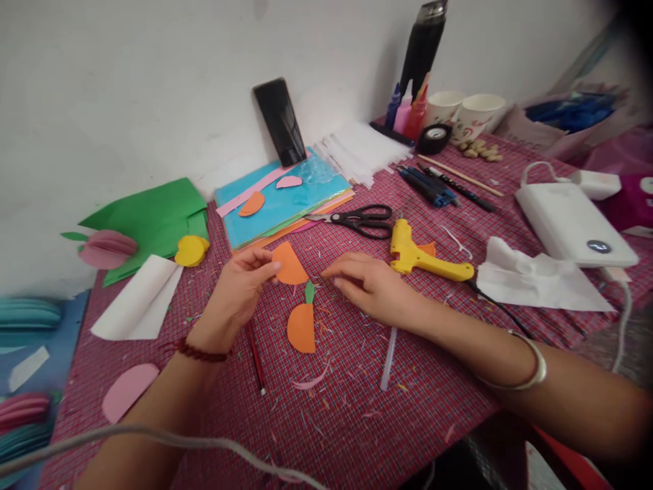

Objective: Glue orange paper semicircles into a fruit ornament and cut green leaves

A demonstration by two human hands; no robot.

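My left hand [249, 275] pinches the edge of an orange paper half-circle [290, 264] between thumb and fingers, just above the tablecloth. Over the table to its right, my right hand [372, 286] is loosely bent with its fingers apart, and nothing shows in it. Between and below the hands lies a second orange paper half-circle [301, 330], straight edge to the right. A small green paper leaf [309, 292] touches its top. Beyond the right hand, a yellow glue gun [431, 262] rests on its side. A clear glue stick [389, 361] lies below that wrist.
Black scissors [357, 219] lie beside a blue paper pack [280, 197] bearing paper cutouts. A phone [280, 122] leans on the wall. A red pencil [254, 357] and paper scraps lie in front. A white power bank [574, 224] sits right; a cable [168, 439] crosses the foreground.
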